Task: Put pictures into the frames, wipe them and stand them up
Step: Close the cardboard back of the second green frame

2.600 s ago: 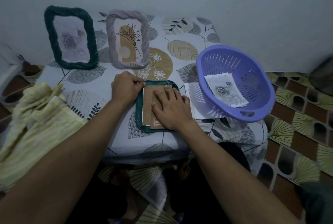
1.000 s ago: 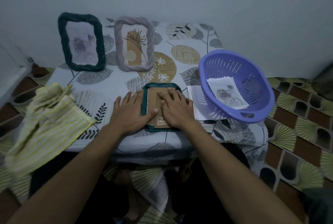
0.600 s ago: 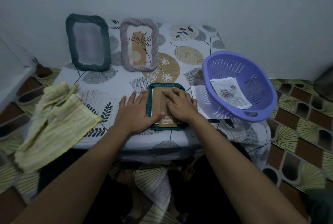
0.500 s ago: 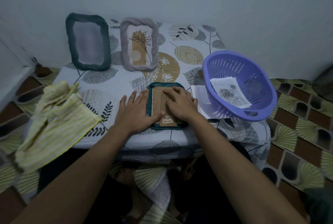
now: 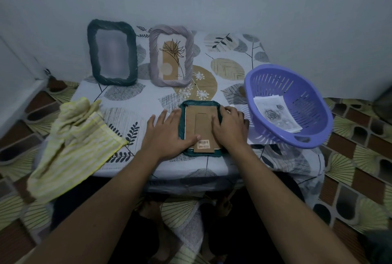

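Note:
A dark green frame [image 5: 200,104] lies face down at the table's front edge, its brown cardboard back [image 5: 202,123] and stand facing up. My left hand [image 5: 167,134] lies flat with straight fingers on the frame's left side, thumb on the cardboard. My right hand [image 5: 230,127] rests on the frame's right edge with fingers bent over the rim. Two frames stand against the wall: a dark green one [image 5: 112,52] and a grey one [image 5: 171,55] with a plant picture. More pictures [image 5: 275,115] lie in the purple basket [image 5: 286,85].
A yellow striped cloth [image 5: 72,147] hangs over the table's left front corner. White sheets [image 5: 257,136] lie under the basket's near side. The low table [image 5: 135,106] has a leaf-patterned cover, and the patterned floor [image 5: 350,170] surrounds it.
My right hand slid from the middle of the cardboard back to the frame's right edge. My left hand stayed flat on the left side. The camera view shifted slightly.

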The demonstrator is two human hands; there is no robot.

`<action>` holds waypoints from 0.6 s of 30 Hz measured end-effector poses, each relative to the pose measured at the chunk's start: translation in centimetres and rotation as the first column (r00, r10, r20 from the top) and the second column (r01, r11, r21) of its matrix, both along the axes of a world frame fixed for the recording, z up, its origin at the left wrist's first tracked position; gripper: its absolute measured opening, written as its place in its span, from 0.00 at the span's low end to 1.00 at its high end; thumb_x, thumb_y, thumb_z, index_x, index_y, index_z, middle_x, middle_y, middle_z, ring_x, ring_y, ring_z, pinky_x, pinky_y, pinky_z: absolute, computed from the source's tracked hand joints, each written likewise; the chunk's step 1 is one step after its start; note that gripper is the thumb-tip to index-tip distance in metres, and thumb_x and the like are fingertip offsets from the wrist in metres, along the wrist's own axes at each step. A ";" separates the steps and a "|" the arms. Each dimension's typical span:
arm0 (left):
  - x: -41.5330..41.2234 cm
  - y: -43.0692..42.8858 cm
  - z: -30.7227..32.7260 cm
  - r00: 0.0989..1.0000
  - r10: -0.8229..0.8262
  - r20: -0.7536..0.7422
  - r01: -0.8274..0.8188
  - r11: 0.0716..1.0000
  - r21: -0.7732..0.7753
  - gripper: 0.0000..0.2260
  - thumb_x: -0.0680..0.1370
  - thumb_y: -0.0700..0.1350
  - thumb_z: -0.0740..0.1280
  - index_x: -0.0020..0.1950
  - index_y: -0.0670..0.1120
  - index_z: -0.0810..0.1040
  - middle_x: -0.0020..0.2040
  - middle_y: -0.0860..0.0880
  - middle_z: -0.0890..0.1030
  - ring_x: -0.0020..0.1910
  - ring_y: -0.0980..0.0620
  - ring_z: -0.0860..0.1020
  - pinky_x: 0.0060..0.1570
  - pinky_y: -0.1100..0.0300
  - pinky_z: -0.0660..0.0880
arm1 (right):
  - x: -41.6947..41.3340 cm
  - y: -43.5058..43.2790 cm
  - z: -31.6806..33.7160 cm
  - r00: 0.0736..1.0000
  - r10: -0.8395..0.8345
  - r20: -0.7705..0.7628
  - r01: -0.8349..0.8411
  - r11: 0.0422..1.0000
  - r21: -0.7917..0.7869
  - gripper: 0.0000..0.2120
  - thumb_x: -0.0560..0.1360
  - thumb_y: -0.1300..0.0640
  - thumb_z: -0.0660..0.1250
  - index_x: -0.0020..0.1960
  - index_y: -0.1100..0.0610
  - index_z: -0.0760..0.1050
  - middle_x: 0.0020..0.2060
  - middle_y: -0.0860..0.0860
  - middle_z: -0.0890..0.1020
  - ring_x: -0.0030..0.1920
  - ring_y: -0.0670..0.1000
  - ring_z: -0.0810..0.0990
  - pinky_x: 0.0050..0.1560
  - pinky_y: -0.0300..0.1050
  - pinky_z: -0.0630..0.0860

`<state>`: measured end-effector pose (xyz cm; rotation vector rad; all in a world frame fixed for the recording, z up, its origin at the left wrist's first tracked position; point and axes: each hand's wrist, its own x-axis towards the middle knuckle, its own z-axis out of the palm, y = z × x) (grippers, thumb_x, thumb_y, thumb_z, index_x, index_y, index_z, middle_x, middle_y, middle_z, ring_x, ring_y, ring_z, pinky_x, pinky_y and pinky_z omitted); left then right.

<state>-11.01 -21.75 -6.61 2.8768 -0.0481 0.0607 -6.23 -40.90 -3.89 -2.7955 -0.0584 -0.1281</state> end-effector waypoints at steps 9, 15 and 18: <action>0.0 0.0 0.0 1.000 0.001 0.003 -0.001 1.000 0.001 0.50 0.69 0.80 0.46 0.81 0.50 0.48 0.82 0.51 0.54 0.80 0.48 0.51 0.76 0.41 0.46 | -0.1 0.7 0.1 0.999 -0.040 -0.023 0.041 0.999 0.001 0.23 0.82 0.45 0.53 0.74 0.52 0.65 0.72 0.52 0.69 0.70 0.57 0.65 0.67 0.60 0.59; 0.0 0.0 0.2 1.000 0.002 0.001 -0.002 1.000 -0.006 0.49 0.70 0.80 0.48 0.81 0.50 0.49 0.82 0.51 0.54 0.80 0.48 0.51 0.76 0.41 0.46 | 0.1 0.4 0.7 0.997 -0.031 -0.073 0.029 0.999 -0.026 0.22 0.82 0.46 0.53 0.74 0.51 0.66 0.72 0.53 0.69 0.71 0.57 0.64 0.68 0.61 0.58; 0.0 0.0 0.2 1.000 0.002 0.005 -0.002 1.000 -0.012 0.49 0.69 0.80 0.48 0.81 0.50 0.49 0.81 0.51 0.55 0.80 0.47 0.51 0.76 0.41 0.46 | 0.4 0.5 1.1 0.993 -0.060 -0.098 0.064 0.997 0.033 0.21 0.81 0.47 0.56 0.72 0.51 0.69 0.71 0.52 0.69 0.72 0.57 0.63 0.69 0.62 0.57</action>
